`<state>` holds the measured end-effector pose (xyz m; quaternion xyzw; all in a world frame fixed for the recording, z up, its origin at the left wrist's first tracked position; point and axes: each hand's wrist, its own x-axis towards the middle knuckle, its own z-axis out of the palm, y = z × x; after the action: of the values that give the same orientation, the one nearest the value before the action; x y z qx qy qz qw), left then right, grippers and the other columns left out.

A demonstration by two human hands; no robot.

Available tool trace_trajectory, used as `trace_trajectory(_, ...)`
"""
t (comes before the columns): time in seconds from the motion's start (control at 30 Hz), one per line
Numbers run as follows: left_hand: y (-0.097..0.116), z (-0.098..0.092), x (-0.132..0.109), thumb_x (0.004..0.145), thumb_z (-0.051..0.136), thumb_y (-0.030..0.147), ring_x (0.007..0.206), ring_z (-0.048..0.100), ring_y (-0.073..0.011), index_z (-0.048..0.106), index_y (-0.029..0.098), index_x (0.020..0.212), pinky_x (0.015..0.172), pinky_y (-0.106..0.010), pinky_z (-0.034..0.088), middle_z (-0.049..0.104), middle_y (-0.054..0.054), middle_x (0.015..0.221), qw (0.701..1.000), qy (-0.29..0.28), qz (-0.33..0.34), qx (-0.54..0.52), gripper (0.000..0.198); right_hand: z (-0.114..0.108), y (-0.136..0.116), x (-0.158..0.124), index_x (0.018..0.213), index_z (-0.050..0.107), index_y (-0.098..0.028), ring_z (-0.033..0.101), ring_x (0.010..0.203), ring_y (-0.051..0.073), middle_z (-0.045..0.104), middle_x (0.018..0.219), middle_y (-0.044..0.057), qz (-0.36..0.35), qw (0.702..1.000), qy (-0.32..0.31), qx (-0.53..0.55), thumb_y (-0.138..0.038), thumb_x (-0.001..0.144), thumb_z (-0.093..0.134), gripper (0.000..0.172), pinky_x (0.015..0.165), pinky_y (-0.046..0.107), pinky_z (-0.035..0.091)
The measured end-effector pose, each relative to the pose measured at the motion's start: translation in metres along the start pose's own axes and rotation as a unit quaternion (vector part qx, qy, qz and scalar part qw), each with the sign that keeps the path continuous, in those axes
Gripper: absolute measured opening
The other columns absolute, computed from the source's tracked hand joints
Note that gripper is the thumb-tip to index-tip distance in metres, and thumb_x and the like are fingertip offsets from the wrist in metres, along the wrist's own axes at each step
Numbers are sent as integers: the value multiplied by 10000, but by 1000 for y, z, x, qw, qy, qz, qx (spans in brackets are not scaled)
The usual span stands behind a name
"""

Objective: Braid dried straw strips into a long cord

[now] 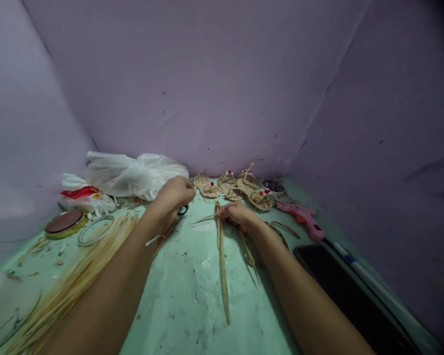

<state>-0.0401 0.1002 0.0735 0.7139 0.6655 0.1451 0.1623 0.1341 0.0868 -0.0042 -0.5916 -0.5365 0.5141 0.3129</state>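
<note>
Straw strip (222,266): far end at the fingertips of the right hand (237,215), tail running back between the forearms over the bench (185,305). I judge it light, dry, pliable lengthwise, likely to split if creased hard; best pinched flat near the far end. Right hand: fingers pinched on the strip. Left hand (175,191): curled closed; I cannot tell whether it holds anything. Woven straw slippers (227,185) just beyond the right hand.

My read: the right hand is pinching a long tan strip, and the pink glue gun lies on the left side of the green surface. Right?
Not quite: the head view shows the pink glue gun on the right side of the green surface. The right hand is pinching the long tan strip.
</note>
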Motion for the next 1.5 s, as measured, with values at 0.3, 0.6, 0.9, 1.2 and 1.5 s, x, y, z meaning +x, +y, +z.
trace_trajectory(0.3, -16, -40, -60, 583, 524, 239, 604, 535, -159, 654, 171, 661, 555, -242, 360, 619, -50, 634, 989, 50, -43, 134, 167, 1, 0, -2, 517, 527, -124, 217, 307, 37, 334, 330, -69, 10, 1000, 5, -16, -130, 540, 526, 24, 339, 202, 127)
trace_trajectory(0.6, -45, 10, -42, 660, 505, 332, 749, 587, -228, 659, 151, 743, 607, -269, 393, 644, -136, 803, 983, 49, -92, 153, 251, 3, -1, -4, 504, 524, -126, 205, 302, 33, 337, 333, -68, 4, 1000, 9, -27, -124, 545, 501, 47, 340, 206, 117)
trace_trajectory(0.9, -46, 25, -30, 671, 492, 341, 840, 578, -279, 654, 140, 818, 617, -279, 397, 630, -186, 879, 979, 51, -127, 148, 298, 2, -5, -7, 485, 508, -135, 217, 313, 39, 323, 322, -69, 11, 1000, 13, -23, -115, 551, 507, 69, 342, 205, 139)
trace_trajectory(1.2, 3, 38, -27, 586, 499, 198, 740, 579, -236, 655, 156, 732, 607, -269, 387, 638, -135, 782, 977, 7, 49, 209, 218, -1, -1, -5, 500, 512, -126, 209, 312, 33, 331, 333, -74, 9, 1000, -1, -3, -87, 530, 501, 50, 337, 203, 115)
trace_trajectory(1.5, -1, 53, -10, 564, 534, 317, 612, 530, -168, 674, 221, 701, 524, -230, 331, 621, -37, 660, 987, -87, 93, 95, 218, -2, -4, -6, 511, 528, -116, 234, 312, 34, 360, 330, -65, 10, 1000, 4, 10, -86, 547, 506, 53, 337, 202, 142)
